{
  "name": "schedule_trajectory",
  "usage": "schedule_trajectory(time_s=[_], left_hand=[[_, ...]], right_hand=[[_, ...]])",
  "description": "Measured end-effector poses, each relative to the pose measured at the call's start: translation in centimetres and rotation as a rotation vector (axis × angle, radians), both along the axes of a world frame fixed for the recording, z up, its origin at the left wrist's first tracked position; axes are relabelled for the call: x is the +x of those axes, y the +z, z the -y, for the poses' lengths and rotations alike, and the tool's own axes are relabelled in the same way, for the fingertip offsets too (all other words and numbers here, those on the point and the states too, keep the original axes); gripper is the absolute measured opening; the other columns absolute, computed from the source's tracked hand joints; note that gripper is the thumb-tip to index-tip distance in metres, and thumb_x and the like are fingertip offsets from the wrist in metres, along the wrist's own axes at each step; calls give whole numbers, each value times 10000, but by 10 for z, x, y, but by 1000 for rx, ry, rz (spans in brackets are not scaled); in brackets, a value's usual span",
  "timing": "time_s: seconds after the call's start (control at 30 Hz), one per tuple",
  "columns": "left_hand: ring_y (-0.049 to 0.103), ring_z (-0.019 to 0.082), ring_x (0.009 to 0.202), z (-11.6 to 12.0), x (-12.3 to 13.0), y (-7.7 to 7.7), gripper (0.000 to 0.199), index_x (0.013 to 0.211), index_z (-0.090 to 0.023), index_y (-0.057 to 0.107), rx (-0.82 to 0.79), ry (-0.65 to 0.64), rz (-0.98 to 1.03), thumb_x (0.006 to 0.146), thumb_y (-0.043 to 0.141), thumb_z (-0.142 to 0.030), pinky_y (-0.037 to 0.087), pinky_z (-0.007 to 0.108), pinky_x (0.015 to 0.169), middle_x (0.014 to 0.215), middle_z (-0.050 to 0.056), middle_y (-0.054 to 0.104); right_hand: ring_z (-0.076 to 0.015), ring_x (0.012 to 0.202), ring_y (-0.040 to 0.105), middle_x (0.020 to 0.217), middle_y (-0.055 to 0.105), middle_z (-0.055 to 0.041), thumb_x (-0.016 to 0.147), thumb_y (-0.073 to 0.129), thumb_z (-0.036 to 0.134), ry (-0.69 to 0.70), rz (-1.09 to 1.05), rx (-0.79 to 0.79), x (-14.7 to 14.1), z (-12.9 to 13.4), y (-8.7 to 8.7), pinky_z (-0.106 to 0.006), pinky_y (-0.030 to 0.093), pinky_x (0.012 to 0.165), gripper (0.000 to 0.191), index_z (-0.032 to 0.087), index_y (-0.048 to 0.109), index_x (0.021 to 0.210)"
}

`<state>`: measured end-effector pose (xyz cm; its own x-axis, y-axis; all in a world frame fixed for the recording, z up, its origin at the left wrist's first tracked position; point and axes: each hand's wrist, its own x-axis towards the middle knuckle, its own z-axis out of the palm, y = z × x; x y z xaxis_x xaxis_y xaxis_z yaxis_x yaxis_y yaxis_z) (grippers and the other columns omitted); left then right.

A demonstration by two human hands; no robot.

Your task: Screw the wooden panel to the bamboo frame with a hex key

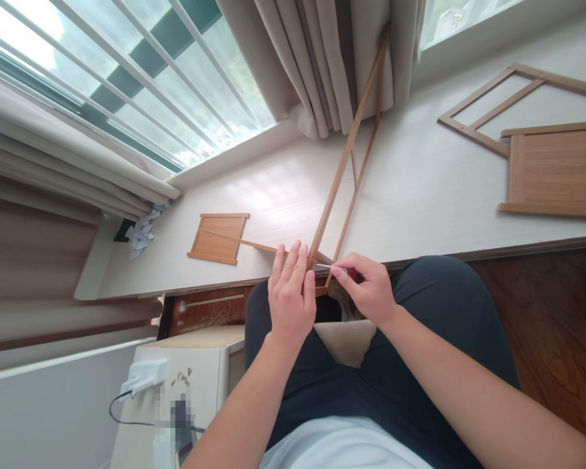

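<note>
A long wooden frame (342, 156) leans from my lap up toward the curtain, its lower end between my knees. A thin wooden panel (264, 247), seen nearly edge-on, meets the frame near that end. My left hand (293, 293) lies against this joint with its fingers stretched out over the panel and the thumb beside the frame. My right hand (368, 286) pinches a thin metal hex key (325, 265), whose far end points at the frame by the joint. The exact seat of its tip is too small to make out.
On the pale sill lie a small wooden panel (219, 238) at left, another slatted panel (561, 169) and a wooden frame (478, 124) at right. Crumpled paper (140, 236) is in the left corner. A white cabinet (190, 371) with a plugged-in adapter (144, 378) stands lower left.
</note>
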<state>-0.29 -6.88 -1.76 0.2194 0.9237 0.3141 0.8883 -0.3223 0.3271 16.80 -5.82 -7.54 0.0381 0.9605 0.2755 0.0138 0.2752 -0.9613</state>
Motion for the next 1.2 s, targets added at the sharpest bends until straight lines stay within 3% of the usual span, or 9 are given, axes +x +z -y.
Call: schedule_trajectory(time_s=[0.23,0.63,1.03,1.2], left_hand=[[282,273,1601,0,0,0,500,1589,-220,486,-3,-4,0,1097,412,-273,311,493,1288,1606,87,518],[293,265,1596,0,0,0,495,1583,-223,497,-8,-3,16,1102,392,-279,312,491,1290,1597,80,530],[297,267,1595,-1,0,1,491,1574,-217,508,-6,-2,10,1101,392,-285,315,493,1288,1586,88,542],[301,267,1593,-1,0,0,489,1570,-215,512,-3,-1,3,1099,399,-279,318,491,1287,1585,86,544]], right_hand=[[-143,630,555,777,681,-11,987,688,194,-73,68,211,-3,-5,-1,-293,473,625,61,231,734,996],[-145,615,542,752,675,-21,1004,664,204,-87,162,280,-3,-6,-2,-294,470,610,90,228,751,1010],[-148,573,507,668,618,-10,1000,649,327,-63,116,90,-5,-4,2,-311,438,592,204,224,731,844],[-143,591,527,677,632,-3,983,678,395,-16,-59,-119,-11,-2,-1,-295,425,591,282,211,683,769]])
